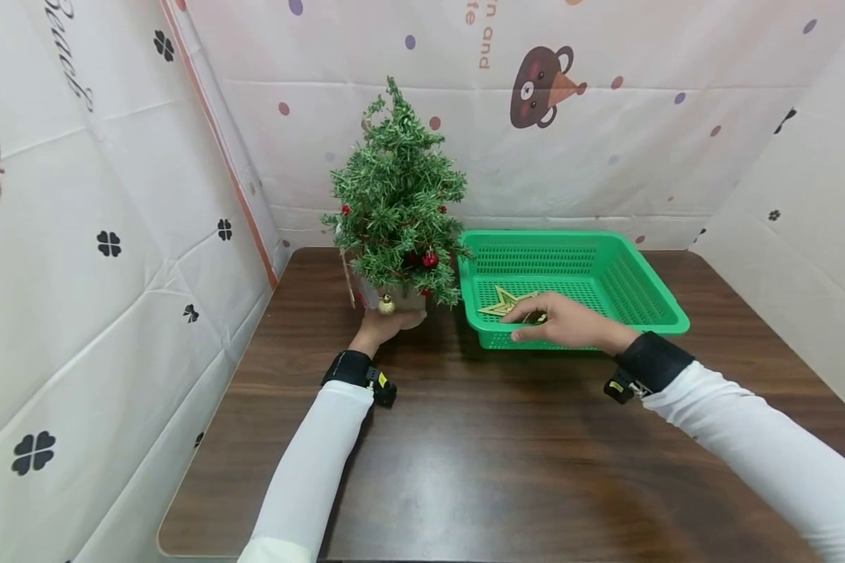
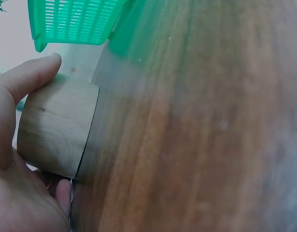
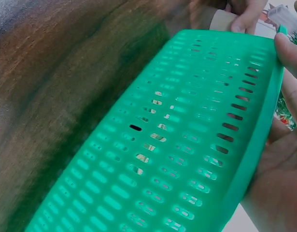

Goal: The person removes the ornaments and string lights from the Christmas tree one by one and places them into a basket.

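A small artificial Christmas tree [image 1: 401, 188] with red and gold baubles stands upright at the back of the table. My left hand [image 1: 380, 324] grips its round wooden base [image 2: 59, 125], thumb along the near side. To the right is a green plastic basket [image 1: 641, 293]. Over its near left rim lies my right hand [image 1: 570, 319], fingers reaching inside and thumb at the outer side of the rim. A gold star [image 1: 500, 303] lies in the basket by those fingertips, partly covered by the hand. The basket wall [image 3: 182, 111] hides part of the fingers in the right wrist view.
The brown wooden table [image 1: 451, 446] extends in front of both arms. A patterned white curtain [image 1: 310, 102] hangs behind and along the sides. Beside the tree's left side stands a pale, flat item [image 1: 347, 277], partly hidden by branches. The basket is close against the tree's right branches.
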A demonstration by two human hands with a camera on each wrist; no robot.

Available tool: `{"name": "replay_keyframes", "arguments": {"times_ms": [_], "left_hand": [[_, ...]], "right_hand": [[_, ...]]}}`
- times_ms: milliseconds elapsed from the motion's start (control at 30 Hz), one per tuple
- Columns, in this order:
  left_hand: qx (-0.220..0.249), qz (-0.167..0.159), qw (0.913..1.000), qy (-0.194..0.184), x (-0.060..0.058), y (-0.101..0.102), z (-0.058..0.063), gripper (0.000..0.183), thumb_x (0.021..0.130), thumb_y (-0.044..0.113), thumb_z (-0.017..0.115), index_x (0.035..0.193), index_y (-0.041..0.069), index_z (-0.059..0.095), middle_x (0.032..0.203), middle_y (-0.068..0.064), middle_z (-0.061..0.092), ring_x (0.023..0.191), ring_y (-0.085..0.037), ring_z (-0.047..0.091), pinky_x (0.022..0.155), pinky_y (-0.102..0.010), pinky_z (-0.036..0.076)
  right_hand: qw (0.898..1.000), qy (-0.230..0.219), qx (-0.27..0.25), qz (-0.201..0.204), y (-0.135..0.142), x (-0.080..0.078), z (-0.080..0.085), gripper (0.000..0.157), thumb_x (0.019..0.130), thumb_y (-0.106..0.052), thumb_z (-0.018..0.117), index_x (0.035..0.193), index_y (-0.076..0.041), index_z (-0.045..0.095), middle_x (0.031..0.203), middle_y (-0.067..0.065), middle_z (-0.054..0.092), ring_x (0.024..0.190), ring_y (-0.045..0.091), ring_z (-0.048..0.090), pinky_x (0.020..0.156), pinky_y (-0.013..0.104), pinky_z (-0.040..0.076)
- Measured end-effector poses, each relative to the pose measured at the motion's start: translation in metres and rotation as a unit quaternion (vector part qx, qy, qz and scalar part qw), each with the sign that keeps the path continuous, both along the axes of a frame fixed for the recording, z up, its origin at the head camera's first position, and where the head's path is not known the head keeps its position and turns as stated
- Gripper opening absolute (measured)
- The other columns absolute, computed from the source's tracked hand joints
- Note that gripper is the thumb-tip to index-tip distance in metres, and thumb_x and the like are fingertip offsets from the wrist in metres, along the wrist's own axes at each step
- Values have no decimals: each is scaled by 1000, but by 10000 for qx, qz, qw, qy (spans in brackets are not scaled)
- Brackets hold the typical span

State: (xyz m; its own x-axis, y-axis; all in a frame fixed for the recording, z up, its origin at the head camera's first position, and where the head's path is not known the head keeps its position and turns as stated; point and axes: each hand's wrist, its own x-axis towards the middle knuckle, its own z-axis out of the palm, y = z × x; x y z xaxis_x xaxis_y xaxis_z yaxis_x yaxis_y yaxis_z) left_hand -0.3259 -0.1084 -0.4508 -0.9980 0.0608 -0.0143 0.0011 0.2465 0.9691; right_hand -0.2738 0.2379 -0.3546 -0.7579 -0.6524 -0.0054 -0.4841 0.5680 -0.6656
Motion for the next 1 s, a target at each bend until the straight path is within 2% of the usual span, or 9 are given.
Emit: {"name": "replay_keyframes", "arguments": {"times_ms": [133,233,300,500,700,833,1000], "left_hand": [[67,-97,9999,-6,-4,1,-1,106,84,27,83,164,18,14,168,-13,21,155,-35,22,123,-55,27],[194,-199,9995,-119,-7,0,-2,108,84,25,84,164,19,13,169,-10,20,156,-34,20,123,-54,27],[208,-260,9993,-143,-7,-2,-2,107,84,23,83,164,19,12,169,-10,18,156,-35,20,123,-54,27],[-57,-709,9971,287,-9,-8,-1,97,89,17,78,163,13,15,167,-15,20,154,-35,23,124,-53,25],[32,-705,9971,273,-8,-11,-2,98,88,16,79,163,17,16,166,-12,22,153,-32,26,123,-52,27],[67,-784,9954,540,-9,-10,-3,94,87,12,79,161,18,22,164,-11,28,151,-32,30,123,-51,28],[-88,-773,9934,838,-10,-7,-3,82,87,12,79,156,14,34,156,-13,39,145,-32,38,122,-50,30]], "right_hand": [[9999,81,142,-50,1,0,3,27,97,-26,71,123,-16,73,123,5,70,112,25,65,93,45,54],[9984,419,214,-316,-4,-2,9,24,99,-31,68,119,-18,72,116,1,71,104,21,65,88,40,54],[9959,698,56,-573,-11,-3,18,22,101,-32,66,116,-17,72,108,0,71,99,19,65,86,39,53],[9787,1434,-620,-1330,-40,0,49,15,99,-33,69,106,-20,72,97,0,72,91,15,65,82,38,54],[9592,1673,-1201,-1939,-68,12,73,22,96,-37,72,107,-18,73,98,1,72,88,15,63,78,38,51],[9505,1717,-1400,-2177,-87,20,72,29,93,-38,76,112,-17,71,100,2,72,89,18,64,78,39,51],[9492,1541,-1478,-2310,-114,24,63,49,89,-47,77,123,-14,64,106,3,69,89,20,64,77,39,53]]}}
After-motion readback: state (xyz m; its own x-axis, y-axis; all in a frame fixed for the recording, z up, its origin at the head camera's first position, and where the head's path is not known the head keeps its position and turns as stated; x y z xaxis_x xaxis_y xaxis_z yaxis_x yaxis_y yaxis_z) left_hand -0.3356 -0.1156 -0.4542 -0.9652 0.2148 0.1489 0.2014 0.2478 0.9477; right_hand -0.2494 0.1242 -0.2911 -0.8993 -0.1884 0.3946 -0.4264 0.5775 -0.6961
